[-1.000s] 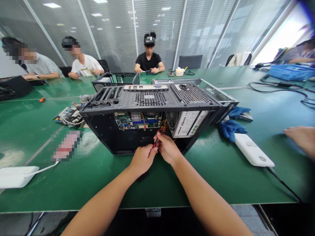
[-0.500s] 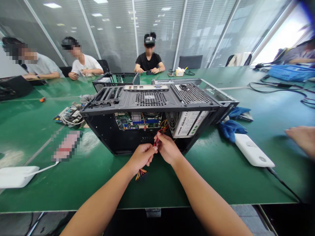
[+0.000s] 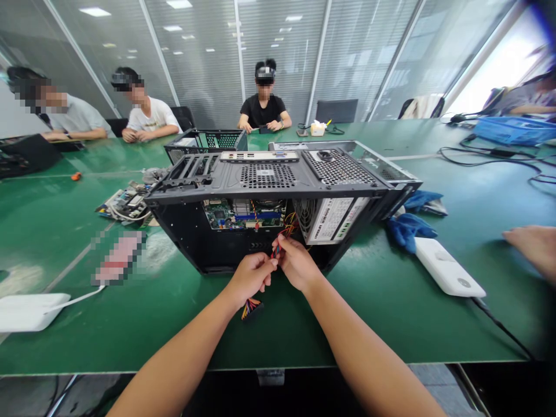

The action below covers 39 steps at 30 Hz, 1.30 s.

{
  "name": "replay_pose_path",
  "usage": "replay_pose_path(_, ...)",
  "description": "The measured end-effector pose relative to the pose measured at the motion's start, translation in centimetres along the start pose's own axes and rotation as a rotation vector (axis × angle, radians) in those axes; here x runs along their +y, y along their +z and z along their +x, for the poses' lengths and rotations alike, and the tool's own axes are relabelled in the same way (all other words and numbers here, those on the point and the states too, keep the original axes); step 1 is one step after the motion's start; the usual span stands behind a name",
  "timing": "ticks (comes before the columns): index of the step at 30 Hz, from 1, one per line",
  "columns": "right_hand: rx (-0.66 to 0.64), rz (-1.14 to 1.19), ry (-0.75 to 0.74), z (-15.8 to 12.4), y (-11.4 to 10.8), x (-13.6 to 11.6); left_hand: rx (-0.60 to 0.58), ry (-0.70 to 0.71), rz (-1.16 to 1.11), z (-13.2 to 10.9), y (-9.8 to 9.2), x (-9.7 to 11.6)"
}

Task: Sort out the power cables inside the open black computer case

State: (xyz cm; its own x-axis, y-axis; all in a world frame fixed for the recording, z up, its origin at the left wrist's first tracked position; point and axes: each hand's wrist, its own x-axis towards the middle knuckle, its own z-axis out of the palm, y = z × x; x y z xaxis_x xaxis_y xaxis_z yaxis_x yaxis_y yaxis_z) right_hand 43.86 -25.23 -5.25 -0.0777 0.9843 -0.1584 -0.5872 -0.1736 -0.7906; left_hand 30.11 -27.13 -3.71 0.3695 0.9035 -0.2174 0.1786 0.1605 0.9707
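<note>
At the near opening of the computer case (image 3: 260,179), the left hand (image 3: 251,277) and right hand (image 3: 297,263) have their fingers pinched on the coloured wires (image 3: 277,249). Unlike 1 second ago, the plug (image 3: 251,307) now hangs below the left hand over the bench (image 3: 391,313), so more wire is drawn out.

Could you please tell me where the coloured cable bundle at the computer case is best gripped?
Probably near its connector end, which is free below the left hand, coming from the open near side of the case; deeper in, the wires crowd against the power supply.
</note>
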Motion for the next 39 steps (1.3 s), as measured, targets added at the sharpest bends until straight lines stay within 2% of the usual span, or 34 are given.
replay_pose_path(5,-0.012,0.005,0.019,0.01,-0.08,0.09,-0.078,-0.021,-0.057,0.03,-0.16,-0.2)
replay_pose_path(11,0.008,0.005,0.022,0.03,-0.05,0.09,-0.041,0.003,-0.003,0.11,-0.29,-0.23)
replay_pose_path(17,0.032,0.018,0.003,-0.05,0.13,-0.07,0.083,0.12,0.285,-0.33,-0.12,-0.01)
replay_pose_path(22,0.033,0.023,0.0,-0.02,0.17,-0.17,0.209,0.289,0.595,-0.79,0.12,0.24)
replay_pose_path(24,0.033,0.022,-0.001,0.01,0.13,-0.14,0.228,0.32,0.641,-0.78,0.19,0.16)
replay_pose_path(26,0.036,0.019,-0.005,0.04,0.08,-0.06,0.202,0.284,0.565,-0.7,0.26,0.05)
replay_pose_path(30,0.019,0.021,-0.001,0.1,-0.06,0.17,0.077,0.112,0.203,-0.43,0.31,-0.06)
replay_pose_path(33,0.007,0.001,0.013,0.08,-0.13,0.25,0.032,0.052,0.013,-0.21,0.2,0.02)
replay_pose_path(39,0.024,-0.01,0.001,0.03,-0.16,0.18,-0.019,0.058,-0.012,0.06,-0.1,-0.12)
